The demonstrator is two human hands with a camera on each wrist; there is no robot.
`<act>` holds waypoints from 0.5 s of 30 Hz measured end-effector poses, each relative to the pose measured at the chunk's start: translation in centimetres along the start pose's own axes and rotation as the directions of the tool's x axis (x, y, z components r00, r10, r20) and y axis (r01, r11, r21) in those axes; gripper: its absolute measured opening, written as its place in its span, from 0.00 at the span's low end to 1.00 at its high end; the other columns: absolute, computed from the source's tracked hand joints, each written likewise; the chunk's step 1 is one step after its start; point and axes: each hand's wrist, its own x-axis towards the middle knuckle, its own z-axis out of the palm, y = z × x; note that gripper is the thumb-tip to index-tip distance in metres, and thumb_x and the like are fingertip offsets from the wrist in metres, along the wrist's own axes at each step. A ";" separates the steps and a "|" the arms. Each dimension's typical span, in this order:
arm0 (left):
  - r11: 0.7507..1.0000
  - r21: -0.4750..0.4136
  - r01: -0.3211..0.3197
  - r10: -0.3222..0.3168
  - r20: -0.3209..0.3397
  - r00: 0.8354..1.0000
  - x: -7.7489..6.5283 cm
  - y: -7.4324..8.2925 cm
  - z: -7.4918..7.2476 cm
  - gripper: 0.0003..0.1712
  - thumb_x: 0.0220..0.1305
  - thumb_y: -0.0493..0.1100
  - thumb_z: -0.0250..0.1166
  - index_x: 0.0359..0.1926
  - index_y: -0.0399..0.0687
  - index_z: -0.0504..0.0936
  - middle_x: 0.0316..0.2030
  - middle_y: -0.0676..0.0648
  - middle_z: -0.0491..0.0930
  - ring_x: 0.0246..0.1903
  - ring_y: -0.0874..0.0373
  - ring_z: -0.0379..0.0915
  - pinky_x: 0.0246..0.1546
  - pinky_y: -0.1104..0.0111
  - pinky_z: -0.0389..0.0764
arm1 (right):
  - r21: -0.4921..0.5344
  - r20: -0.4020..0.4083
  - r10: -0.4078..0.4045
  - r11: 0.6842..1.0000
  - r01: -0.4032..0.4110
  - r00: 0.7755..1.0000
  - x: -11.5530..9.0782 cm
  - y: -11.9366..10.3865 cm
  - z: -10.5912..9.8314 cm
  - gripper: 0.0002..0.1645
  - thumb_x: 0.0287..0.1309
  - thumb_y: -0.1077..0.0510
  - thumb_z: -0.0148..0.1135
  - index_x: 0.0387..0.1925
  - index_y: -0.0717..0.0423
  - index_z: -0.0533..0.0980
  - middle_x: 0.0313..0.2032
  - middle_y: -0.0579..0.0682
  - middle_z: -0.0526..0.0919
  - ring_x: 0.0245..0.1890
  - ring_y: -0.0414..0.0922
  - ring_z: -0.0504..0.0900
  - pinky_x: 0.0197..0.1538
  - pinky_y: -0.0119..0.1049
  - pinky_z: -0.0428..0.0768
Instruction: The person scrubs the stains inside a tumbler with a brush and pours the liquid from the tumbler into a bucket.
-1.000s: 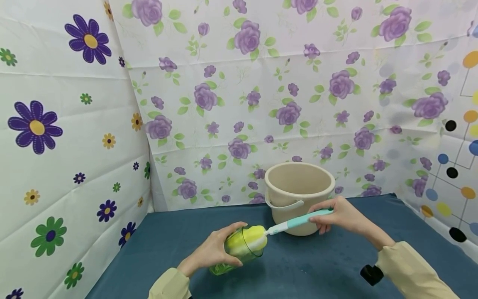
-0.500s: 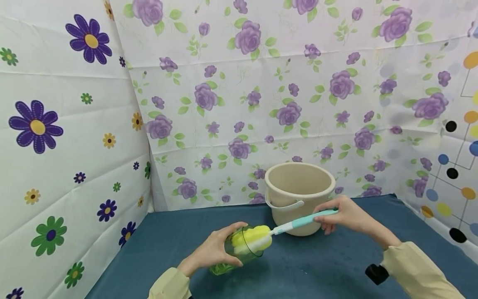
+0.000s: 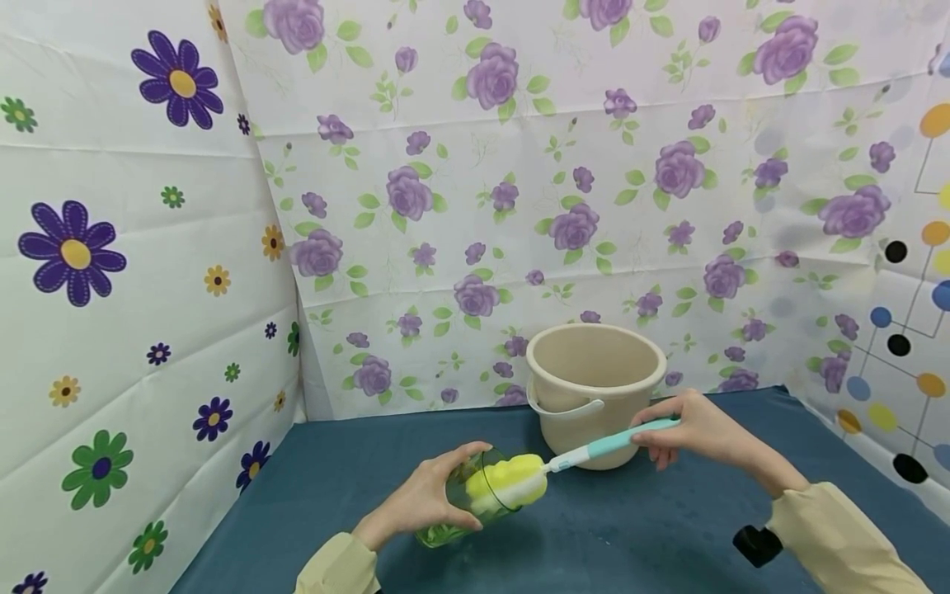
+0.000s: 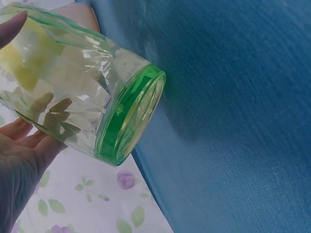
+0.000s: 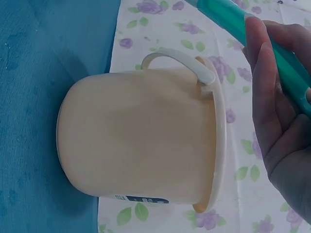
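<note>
In the head view my left hand [image 3: 419,499] grips a clear green glass [image 3: 456,535], which lies tilted with its mouth toward the right. Its thick green base [image 4: 131,114] shows in the left wrist view, above the blue cloth. My right hand [image 3: 690,433] pinches the teal-and-white handle [image 3: 612,442] of a sponge cup brush. The brush's yellow and white sponge head [image 3: 519,478] is partly inside the glass and partly out past the rim. In the right wrist view, the fingers [image 5: 265,92] are curled round the teal handle [image 5: 233,19].
A beige bucket [image 3: 594,396] with a pale handle stands at the back of the blue tablecloth [image 3: 594,544], just behind the brush. Floral sheets [image 3: 416,289] hang behind and at both sides. A black strap piece [image 3: 757,544] is at the right sleeve.
My right hand has moved a little to the right, drawing the sponge head farther out of the glass. The left hand and glass have stayed in place.
</note>
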 end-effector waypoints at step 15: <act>1.000 -0.004 -0.015 0.015 -0.011 1.000 0.1 -0.1 0.1 0.51 0.39 0.57 0.74 0.64 0.73 0.57 0.57 0.56 0.65 0.50 0.58 0.65 0.46 0.56 0.68 | 0.071 -0.002 -0.061 0.996 0.061 0.998 0.1 -0.3 -0.3 0.09 0.55 0.64 0.60 0.38 0.61 0.80 0.23 0.58 0.80 0.18 0.52 0.79 0.20 0.45 0.76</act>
